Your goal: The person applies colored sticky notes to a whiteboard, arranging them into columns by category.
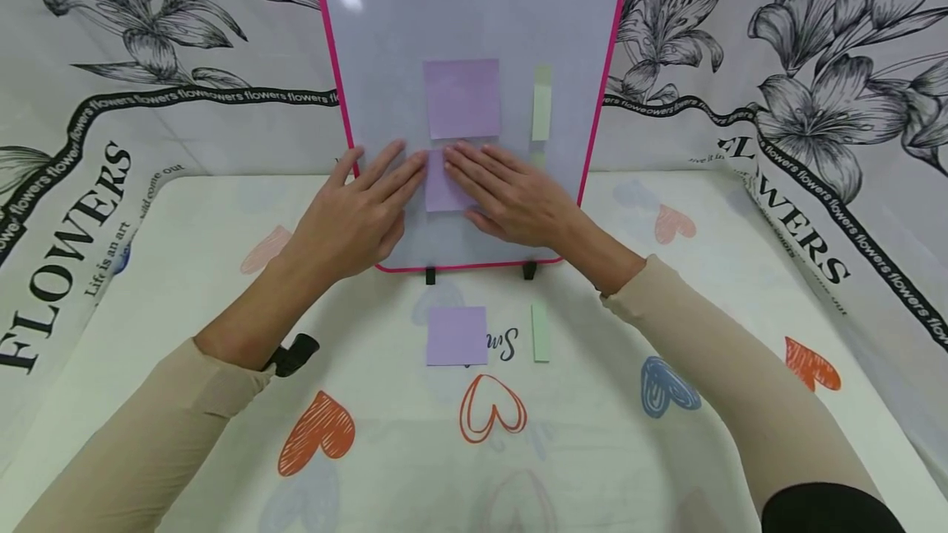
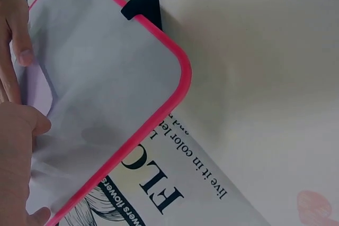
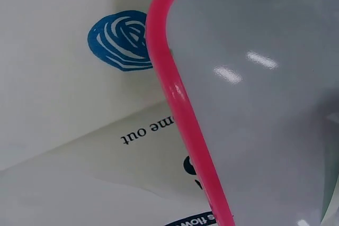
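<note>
A whiteboard (image 1: 385,39) with a pink frame stands upright on the table. Both hands are at a lower purple sticky note (image 1: 442,192) on it. The fingers of my right hand (image 1: 514,200) lie straight across the note's right part, hiding some of it. My left hand (image 1: 351,216) has its fingers spread over the board, fingertips right at the note's left edge. In the left wrist view, the purple note (image 2: 38,91) shows between both hands, its near edge bowed off the board. Another purple sticky note (image 1: 462,97) sits directly above. The right wrist view shows no hand.
Right of the notes, a pale green strip (image 1: 542,109) is on the board, with more green below it, partly behind the right hand. A purple note (image 1: 456,336) and a green strip (image 1: 541,333) lie on the table. Black feet (image 1: 529,271) support the board.
</note>
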A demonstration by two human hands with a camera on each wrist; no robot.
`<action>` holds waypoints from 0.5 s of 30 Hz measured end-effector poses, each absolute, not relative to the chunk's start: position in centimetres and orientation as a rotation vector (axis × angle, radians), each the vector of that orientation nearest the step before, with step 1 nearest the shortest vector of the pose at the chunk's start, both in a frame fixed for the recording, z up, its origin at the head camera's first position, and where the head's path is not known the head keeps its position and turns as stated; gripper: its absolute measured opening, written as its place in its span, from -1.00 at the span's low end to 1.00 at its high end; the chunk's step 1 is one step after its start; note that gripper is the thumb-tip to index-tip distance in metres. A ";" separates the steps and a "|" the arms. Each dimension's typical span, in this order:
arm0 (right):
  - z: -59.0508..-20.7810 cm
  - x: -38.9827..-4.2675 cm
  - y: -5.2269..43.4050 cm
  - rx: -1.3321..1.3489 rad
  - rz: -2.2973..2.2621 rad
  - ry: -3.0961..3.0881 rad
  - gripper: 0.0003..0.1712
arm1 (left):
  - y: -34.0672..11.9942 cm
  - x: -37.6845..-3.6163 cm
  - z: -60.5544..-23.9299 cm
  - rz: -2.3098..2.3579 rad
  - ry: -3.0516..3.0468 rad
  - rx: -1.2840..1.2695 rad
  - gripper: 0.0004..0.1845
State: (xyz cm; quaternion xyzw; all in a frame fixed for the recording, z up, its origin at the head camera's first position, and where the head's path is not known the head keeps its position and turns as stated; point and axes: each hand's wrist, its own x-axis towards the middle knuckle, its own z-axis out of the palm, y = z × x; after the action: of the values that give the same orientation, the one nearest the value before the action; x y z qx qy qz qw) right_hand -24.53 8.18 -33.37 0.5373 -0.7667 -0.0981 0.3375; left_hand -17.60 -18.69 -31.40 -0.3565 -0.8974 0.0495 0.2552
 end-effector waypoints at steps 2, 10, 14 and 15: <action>-33.3 -24.5 8.4 1.400 -0.249 -1.995 -0.28 | -18.7 -17.6 -31.3 0.136 -2.442 -0.966 -0.40; -33.3 -24.6 9.7 1.405 -0.243 -1.992 -0.29 | -18.5 -17.5 -31.1 0.164 -2.490 -0.955 -0.37; -33.4 -24.5 10.6 1.396 -0.239 -1.994 -0.30 | -18.5 -17.4 -31.1 0.168 -2.494 -0.952 -0.37; -33.4 -24.5 10.8 1.392 -0.235 -1.995 -0.30 | -18.5 -17.4 -31.1 0.168 -2.494 -0.952 -0.37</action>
State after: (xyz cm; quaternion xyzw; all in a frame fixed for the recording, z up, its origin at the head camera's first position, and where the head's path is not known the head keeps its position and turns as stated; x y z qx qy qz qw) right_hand -24.52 10.80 -33.45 0.5354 -0.7671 -0.0902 0.3419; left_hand -17.42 -18.52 -31.09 -0.3464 -0.9070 0.0610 0.2314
